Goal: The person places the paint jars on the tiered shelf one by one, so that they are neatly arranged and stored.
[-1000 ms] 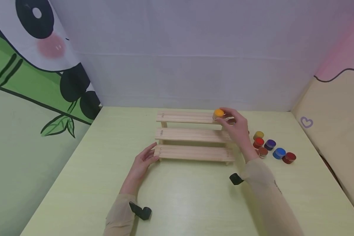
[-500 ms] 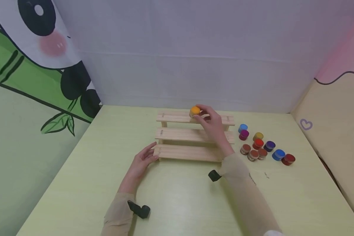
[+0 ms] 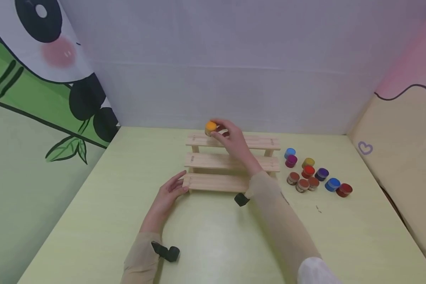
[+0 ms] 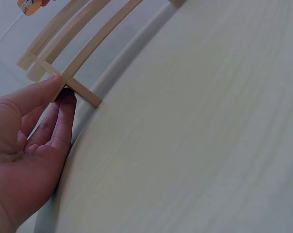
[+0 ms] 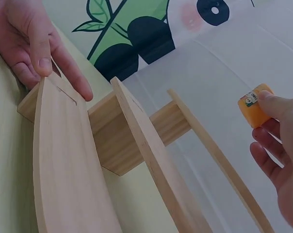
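A three-tier wooden display rack (image 3: 230, 161) stands on the table. My left hand (image 3: 168, 194) holds the left end of its lowest step. The left wrist view shows the thumb on top of the step (image 4: 100, 41) and the fingertips beneath it. My right hand (image 3: 232, 140) pinches a small jar with an orange lid (image 3: 210, 127), like a paint pot. It is held just above the left part of the top step. In the right wrist view this orange jar (image 5: 254, 109) bears a printed label and is apart from the wood.
Several small jars with coloured lids stand right of the rack, among them a light blue one (image 3: 290, 153), a red one (image 3: 308, 171) and a dark red one (image 3: 344, 190). A pale cloth wall (image 3: 213, 90) rises behind the table.
My right hand has carried the orange jar leftward along the top step, from its right end to its left part. The left hand keeps its place on the rack.
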The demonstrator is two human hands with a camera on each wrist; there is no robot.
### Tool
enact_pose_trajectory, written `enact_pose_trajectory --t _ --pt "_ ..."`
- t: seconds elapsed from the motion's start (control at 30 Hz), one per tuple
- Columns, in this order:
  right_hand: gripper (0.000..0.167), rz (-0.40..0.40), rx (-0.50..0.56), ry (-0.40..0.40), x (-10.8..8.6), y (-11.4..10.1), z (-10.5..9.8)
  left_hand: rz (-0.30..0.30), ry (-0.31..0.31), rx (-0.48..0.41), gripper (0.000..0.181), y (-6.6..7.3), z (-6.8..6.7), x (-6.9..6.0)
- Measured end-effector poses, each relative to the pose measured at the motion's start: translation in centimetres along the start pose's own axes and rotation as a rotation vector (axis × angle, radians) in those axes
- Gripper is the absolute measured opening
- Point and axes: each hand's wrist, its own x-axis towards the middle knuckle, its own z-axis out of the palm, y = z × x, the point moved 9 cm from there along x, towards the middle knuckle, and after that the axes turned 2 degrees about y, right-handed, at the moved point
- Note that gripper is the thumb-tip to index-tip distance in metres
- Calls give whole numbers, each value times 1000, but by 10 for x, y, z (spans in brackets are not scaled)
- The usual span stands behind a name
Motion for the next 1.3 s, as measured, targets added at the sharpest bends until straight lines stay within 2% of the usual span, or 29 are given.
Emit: enact_pose_trajectory --t 0.23,0.5,0.77,1.07,1.3 --pt "45 16 -6 -38 10 5 14 -8 -2 -7 60 1 0 0" --pt "47 49 17 -85 11 13 30 -26 12 -6 60 -1 -2 0" --pt "45 49 -20 -87 8 18 34 -39 28 -2 60 -2 -2 1" --pt "44 138 -36 -98 3 25 36 -43 19 -3 62 -6 -1 1" --pt "44 145 -73 -115 6 23 36 -33 20 -10 61 -4 -2 3"
